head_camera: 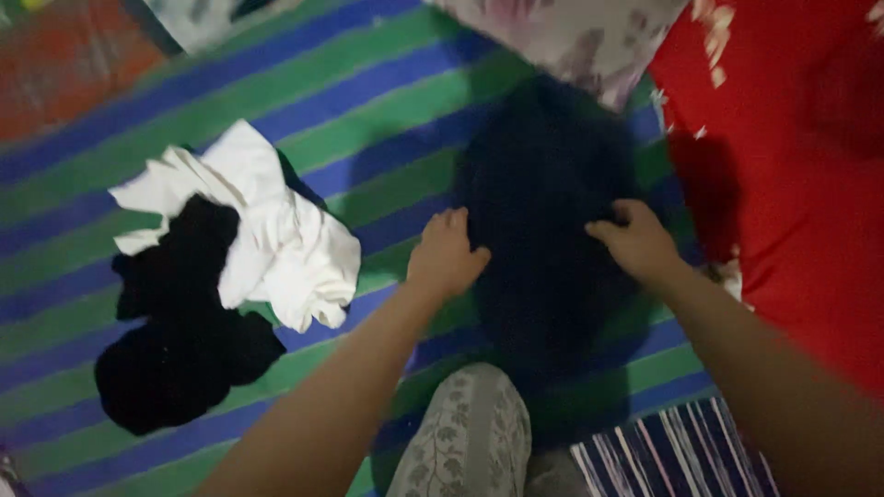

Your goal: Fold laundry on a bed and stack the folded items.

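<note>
We've got our left hand and right hand pinching the edges of a dark navy cloth garment, fingers curled into it, spread flat on the blue-and-green striped mat, right between 2 piles.

a single head-worn camera looks steeply down from above the person's own knee, close in, over both forearms to the striped mat on the floor; the view faces forward, with a red cloth at its right edge.
</note>
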